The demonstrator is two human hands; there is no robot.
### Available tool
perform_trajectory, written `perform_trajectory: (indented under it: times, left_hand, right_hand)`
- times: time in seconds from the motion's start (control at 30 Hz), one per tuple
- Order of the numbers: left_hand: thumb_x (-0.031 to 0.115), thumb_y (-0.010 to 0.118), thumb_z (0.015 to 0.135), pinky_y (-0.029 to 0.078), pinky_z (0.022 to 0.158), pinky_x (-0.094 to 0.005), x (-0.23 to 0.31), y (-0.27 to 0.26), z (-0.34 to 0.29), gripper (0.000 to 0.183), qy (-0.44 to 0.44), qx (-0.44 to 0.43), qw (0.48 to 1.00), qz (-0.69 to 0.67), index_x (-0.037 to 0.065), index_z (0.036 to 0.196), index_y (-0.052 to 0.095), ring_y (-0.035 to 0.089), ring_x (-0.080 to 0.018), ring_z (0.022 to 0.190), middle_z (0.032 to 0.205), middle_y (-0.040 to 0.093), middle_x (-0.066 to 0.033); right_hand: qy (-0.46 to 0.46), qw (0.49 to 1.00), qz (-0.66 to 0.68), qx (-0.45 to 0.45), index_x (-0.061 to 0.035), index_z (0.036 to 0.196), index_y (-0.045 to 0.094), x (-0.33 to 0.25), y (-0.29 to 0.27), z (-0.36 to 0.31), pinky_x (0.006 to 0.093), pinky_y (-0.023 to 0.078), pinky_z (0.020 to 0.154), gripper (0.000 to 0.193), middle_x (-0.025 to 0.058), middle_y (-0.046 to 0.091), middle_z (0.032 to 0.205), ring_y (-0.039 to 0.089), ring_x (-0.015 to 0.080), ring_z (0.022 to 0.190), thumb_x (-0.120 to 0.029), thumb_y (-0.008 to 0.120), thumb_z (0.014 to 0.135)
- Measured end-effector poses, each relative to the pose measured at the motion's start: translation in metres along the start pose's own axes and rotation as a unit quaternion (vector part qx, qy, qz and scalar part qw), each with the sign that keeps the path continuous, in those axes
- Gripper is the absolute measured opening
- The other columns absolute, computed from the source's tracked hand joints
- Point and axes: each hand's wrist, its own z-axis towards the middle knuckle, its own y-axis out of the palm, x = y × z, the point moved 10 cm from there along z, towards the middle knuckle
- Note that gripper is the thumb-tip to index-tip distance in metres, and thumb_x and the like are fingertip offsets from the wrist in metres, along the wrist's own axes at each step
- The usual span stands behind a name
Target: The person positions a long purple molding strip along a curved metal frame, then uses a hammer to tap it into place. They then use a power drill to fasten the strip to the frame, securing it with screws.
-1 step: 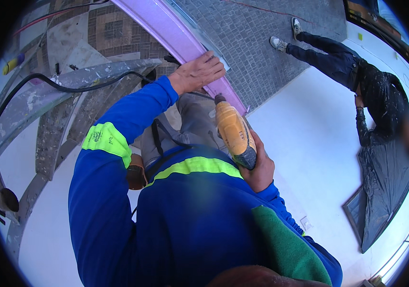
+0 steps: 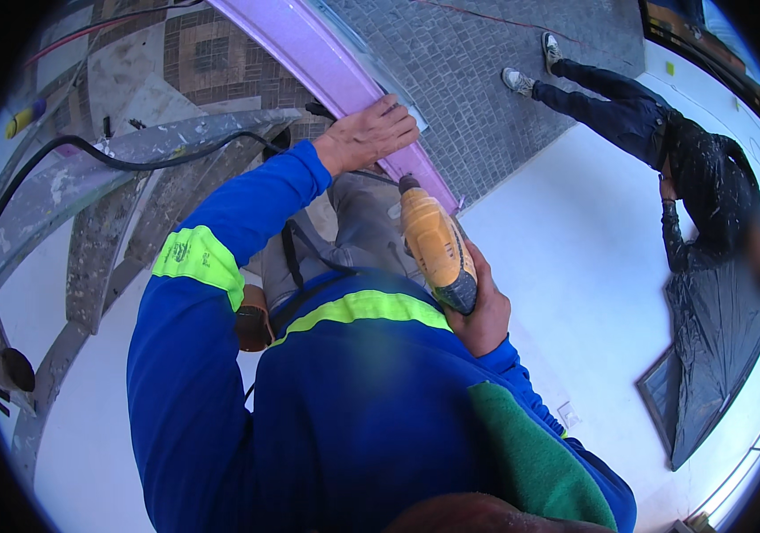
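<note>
My left hand (image 2: 367,133) lies palm down on a long purple strip (image 2: 309,53), with the fingers curled over its far edge. In my right hand (image 2: 486,306) I grip a yellow power drill (image 2: 436,244). The drill's tip points up at the purple strip, just below my left hand. Both of my arms are in blue sleeves with bright yellow bands. My grey trouser legs show between my arms.
A paint-splattered metal ladder (image 2: 131,147) with a black cable (image 2: 51,151) over it stands to the left. Another person in dark clothes (image 2: 664,124) works at the right, near a frame under dark plastic sheeting (image 2: 717,329). Below are grey mosaic tiles (image 2: 469,71) and a white surface (image 2: 575,249).
</note>
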Motion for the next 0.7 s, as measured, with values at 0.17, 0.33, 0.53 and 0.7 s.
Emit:
perform_trajectory:
  times: [0.17,0.33,0.53,0.7]
  left_hand:
    - [0.018,0.064,0.085,0.037,0.114,-0.0407,-0.003,0.007,0.001,0.036,-0.006,-0.033,0.999,-0.021,0.012,0.12,0.059,0.055,-0.019,0.11,0.108,0.055,-0.0015]
    - [0.023,0.073,0.077,0.036,0.115,-0.0419,-0.01,0.005,0.003,0.051,-0.015,-0.045,0.999,-0.017,0.009,0.124,0.058,0.054,-0.0213,0.114,0.112,0.055,-0.0034]
    - [0.049,0.089,0.059,0.033,0.118,-0.0495,-0.007,-0.003,0.009,0.091,-0.013,-0.131,0.989,-0.068,0.007,0.132,0.053,0.051,-0.027,0.128,0.125,0.057,-0.0058]
    - [0.059,0.086,0.061,0.035,0.111,-0.0477,-0.01,-0.056,0.057,0.09,-0.006,-0.031,0.997,-0.064,0.01,0.131,0.055,0.051,-0.0265,0.126,0.124,0.058,-0.007]
  right_hand:
    - [-0.012,1.0,0.0,0.003,-0.0152,0.147,0.047,-0.001,-0.002,0.004,0.0415,0.059,0.084,0.078,0.0192,0.073,0.112,0.072,0.0391,0.101,-0.015,0.084,0.077]
    - [-0.023,1.0,-0.01,-0.014,-0.0148,0.148,0.046,-0.001,0.003,0.007,0.0405,0.058,0.088,0.079,0.0195,0.072,0.113,0.072,0.0377,0.104,-0.014,0.083,0.078]
    - [-0.079,0.989,0.123,0.025,-0.0093,0.149,0.044,0.012,-0.033,-0.034,0.0402,0.053,0.097,0.076,0.023,0.069,0.122,0.068,0.0371,0.116,-0.011,0.077,0.08]
    - [-0.075,0.983,0.169,-0.015,-0.0059,0.148,0.045,0.042,-0.032,-0.07,0.0382,0.054,0.096,0.075,0.0208,0.071,0.119,0.07,0.0339,0.114,-0.015,0.08,0.083]
